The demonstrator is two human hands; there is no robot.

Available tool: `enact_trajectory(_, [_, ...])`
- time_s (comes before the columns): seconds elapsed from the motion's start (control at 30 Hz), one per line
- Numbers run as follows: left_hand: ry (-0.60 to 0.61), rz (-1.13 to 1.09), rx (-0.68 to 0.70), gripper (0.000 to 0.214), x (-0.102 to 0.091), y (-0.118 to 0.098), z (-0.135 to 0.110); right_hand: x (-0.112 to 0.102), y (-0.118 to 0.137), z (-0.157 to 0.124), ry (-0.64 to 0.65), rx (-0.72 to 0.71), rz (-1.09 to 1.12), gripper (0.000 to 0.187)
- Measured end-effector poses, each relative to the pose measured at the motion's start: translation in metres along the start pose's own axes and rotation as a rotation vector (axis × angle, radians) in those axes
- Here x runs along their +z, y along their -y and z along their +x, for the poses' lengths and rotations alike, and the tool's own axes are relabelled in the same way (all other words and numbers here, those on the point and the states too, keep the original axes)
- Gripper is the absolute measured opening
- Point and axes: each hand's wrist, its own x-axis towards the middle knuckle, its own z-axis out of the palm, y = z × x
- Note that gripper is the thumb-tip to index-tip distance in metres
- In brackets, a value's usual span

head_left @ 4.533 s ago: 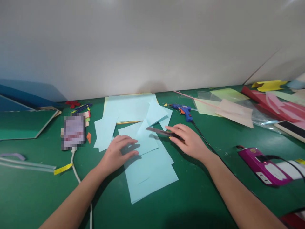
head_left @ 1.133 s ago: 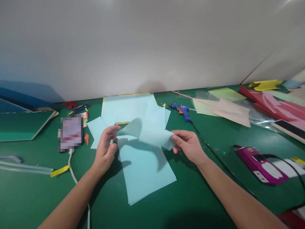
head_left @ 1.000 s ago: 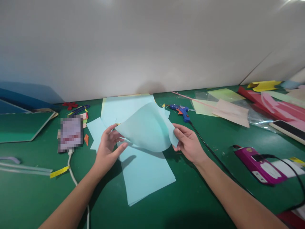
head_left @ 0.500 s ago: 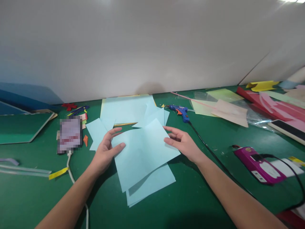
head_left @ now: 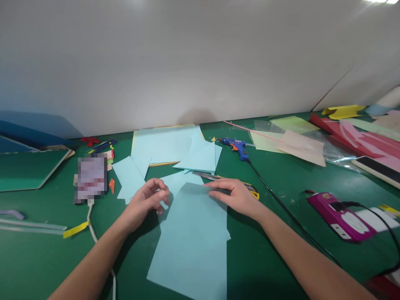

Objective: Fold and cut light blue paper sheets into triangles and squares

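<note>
My right hand (head_left: pixel 233 193) pinches the upper right corner of a light blue paper sheet (head_left: pixel 190 246) between thumb and fingers. This sheet hangs towards me over another light blue sheet (head_left: pixel 171 180), which shows at its upper left. My left hand (head_left: pixel 150 198) is beside the paper's left edge, its fingers loosely curled and apart, holding nothing. Partly hidden behind my right hand lies a tool with a long metal blade (head_left: pixel 211 176) and a yellow and black handle (head_left: pixel 254 193). More light blue pieces (head_left: pixel 128 177) lie left of the hands, with a folded stack (head_left: pixel 200 156) beyond.
A blue glue gun (head_left: pixel 236 146) with a black cord lies at the back right. Further right are a magenta power strip (head_left: pixel 339 216), coloured papers (head_left: pixel 301 146) and a white-edged device (head_left: pixel 378 171). On the left are a blurred-out device (head_left: pixel 92 177) with a white cable and green board (head_left: pixel 28 168).
My left hand has let go of the sheet. The sheet has turned and come down towards me, held by my right hand alone. The yellow-handled tool is now uncovered.
</note>
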Motion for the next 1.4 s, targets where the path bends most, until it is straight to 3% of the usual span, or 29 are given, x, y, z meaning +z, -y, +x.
enact_trajectory(0.13, [0.052, 0.14, 0.083, 0.036, 0.006, 0.001, -0.001, 0.009, 0.003, 0.0, -0.072, -0.032, -0.093, 0.027])
enact_trajectory(0.3, [0.016, 0.298, 0.172, 0.029, 0.009, 0.006, 0.0, 0.014, 0.001, -0.002, -0.146, -0.064, -0.125, 0.03])
enact_trajectory(0.57, [-0.315, 0.195, 0.178, 0.029, 0.006, 0.006, 0.004, 0.007, -0.004, 0.001, -0.311, 0.021, 0.076, 0.058])
enact_trajectory(0.77, [-0.392, 0.205, 0.156, 0.027, 0.01, 0.008, 0.004, 0.02, 0.001, 0.0, -0.436, -0.067, 0.104, 0.037])
enact_trajectory(0.93, [-0.367, 0.289, 0.134, 0.022, 0.009, 0.012, 0.005, 0.031, 0.009, -0.003, -0.52, -0.252, -0.005, 0.018])
enact_trajectory(1.03, [-0.356, 0.356, 0.097, 0.027, 0.01, 0.008, 0.003, 0.034, 0.013, -0.003, -0.458, -0.446, -0.191, 0.011])
enact_trajectory(1.17, [-0.354, 0.47, 0.078, 0.038, 0.011, 0.002, -0.001, 0.037, 0.013, -0.003, -0.263, -0.723, -0.344, 0.013])
enact_trajectory(1.27, [-0.338, 0.488, 0.078, 0.04, 0.012, 0.001, -0.001, 0.04, 0.013, -0.003, -0.166, -0.806, -0.436, 0.012])
enact_trajectory(1.4, [-0.264, 0.445, 0.089, 0.033, 0.014, 0.003, -0.001, 0.043, 0.013, -0.004, -0.138, -0.868, -0.563, 0.018])
